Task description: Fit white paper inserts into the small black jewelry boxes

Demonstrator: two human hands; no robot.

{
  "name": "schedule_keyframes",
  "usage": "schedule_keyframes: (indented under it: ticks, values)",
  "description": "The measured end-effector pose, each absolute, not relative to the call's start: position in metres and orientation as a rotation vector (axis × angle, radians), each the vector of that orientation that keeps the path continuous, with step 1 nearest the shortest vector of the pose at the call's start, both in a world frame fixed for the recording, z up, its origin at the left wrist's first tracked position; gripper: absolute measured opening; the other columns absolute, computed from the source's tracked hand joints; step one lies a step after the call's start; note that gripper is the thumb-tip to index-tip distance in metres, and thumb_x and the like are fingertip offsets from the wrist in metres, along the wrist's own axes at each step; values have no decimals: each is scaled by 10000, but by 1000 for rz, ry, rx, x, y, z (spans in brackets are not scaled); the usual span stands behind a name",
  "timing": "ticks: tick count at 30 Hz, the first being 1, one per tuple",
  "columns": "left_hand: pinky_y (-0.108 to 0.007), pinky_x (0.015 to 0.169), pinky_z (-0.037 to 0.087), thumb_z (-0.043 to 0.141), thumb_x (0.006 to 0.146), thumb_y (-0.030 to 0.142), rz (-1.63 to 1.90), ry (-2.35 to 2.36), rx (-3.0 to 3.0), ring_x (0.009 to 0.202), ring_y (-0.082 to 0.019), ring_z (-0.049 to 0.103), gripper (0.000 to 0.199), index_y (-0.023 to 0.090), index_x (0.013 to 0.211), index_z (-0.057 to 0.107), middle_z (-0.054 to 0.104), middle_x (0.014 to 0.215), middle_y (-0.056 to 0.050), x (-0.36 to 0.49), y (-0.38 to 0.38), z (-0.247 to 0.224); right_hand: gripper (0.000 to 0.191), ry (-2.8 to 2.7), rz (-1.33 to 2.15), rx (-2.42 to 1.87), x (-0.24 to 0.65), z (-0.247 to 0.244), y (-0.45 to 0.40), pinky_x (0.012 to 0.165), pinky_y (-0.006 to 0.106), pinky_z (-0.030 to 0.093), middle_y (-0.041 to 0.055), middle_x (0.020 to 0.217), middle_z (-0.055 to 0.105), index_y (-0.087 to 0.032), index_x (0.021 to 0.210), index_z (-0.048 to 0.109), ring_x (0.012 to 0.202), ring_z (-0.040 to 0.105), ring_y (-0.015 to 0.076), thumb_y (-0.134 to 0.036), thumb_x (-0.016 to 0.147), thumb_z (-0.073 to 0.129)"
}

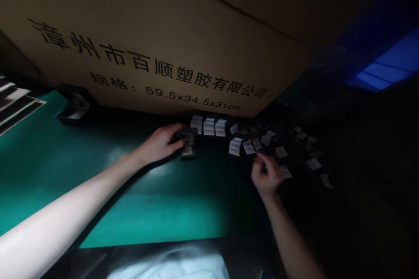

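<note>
My left hand (160,143) has its thumb and fingers around the side of a small black open box (187,151), which rests on the green table and shows something pale inside. Its raised part is dark, and details are hard to make out. My right hand (267,175) is curled closed, with thumb and forefinger close together beside a folded white paper slip (249,147). Whether anything is between those fingers is hidden. Another white slip (285,171) lies just right of the hand. Close by stands a creased paper slip (235,146).
A large cardboard carton (163,43) with black print walls off the back. Along its foot is a row of black boxes with white slips (214,127). Several loose slips (313,164) lie scattered right. Another open black box (75,109) sits left on the green table (157,213), near stacked sheets (19,107).
</note>
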State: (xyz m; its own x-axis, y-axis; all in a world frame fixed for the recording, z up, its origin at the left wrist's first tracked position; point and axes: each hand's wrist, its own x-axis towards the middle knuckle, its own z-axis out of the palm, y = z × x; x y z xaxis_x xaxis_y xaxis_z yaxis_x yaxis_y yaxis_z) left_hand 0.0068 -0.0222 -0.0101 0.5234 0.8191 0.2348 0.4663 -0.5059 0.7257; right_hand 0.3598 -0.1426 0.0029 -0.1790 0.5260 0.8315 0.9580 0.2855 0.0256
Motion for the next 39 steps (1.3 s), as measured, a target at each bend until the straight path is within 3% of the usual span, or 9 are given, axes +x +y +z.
schedule_keyframes:
  ticks: [4,10,19,23,28,33,39]
  values:
    - [-323,777,547,516,948,489,751,1059,2124,888,-234,700,394,173,1127,669,732,1064,-90,8,-22,-7,247,-1324,-988,-1814,445,5,-170,700,360,548,135,807,726,-142,968,707,728,711,245,-266,928,497]
    - [-327,809,543,518,955,465,765,1090,2129,960,-252,700,396,159,1159,666,733,1139,-105,10,-21,-4,350,-1192,-658,-2035,491,-8,-180,870,443,547,199,980,743,-114,991,717,941,708,313,-337,843,491]
    - [-333,839,544,507,948,439,802,1115,2188,963,-254,700,385,171,1165,677,732,1161,-97,9,-19,-8,371,-1051,-554,-2108,506,-15,-176,849,416,534,168,965,747,-139,965,725,921,693,284,-341,795,464]
    - [-354,858,543,502,942,455,782,1128,2159,949,-260,692,400,164,1161,668,732,1162,-104,9,-21,-4,369,-1108,-527,-2062,498,-12,-176,821,384,533,169,1007,737,-134,1012,712,899,688,256,-370,855,475]
    - [-366,850,535,504,952,450,751,1119,2128,942,-267,687,377,170,1153,657,742,1123,-95,10,-22,0,364,-1305,-450,-2010,484,-8,-176,759,365,533,108,848,697,-161,888,677,772,649,224,-510,866,574]
    - [-365,844,535,521,946,431,749,1120,2119,922,-267,687,359,171,1148,663,745,1123,-87,9,-21,0,386,-1450,-374,-2005,484,-10,-173,851,396,530,96,914,697,-179,906,668,896,651,246,-552,810,663]
    - [-362,846,536,514,958,449,743,1114,2120,967,-281,690,401,153,1187,658,741,1153,-103,8,-23,0,418,-1370,-443,-2024,492,-12,-172,800,380,519,104,863,674,-155,875,679,830,631,232,-568,860,615]
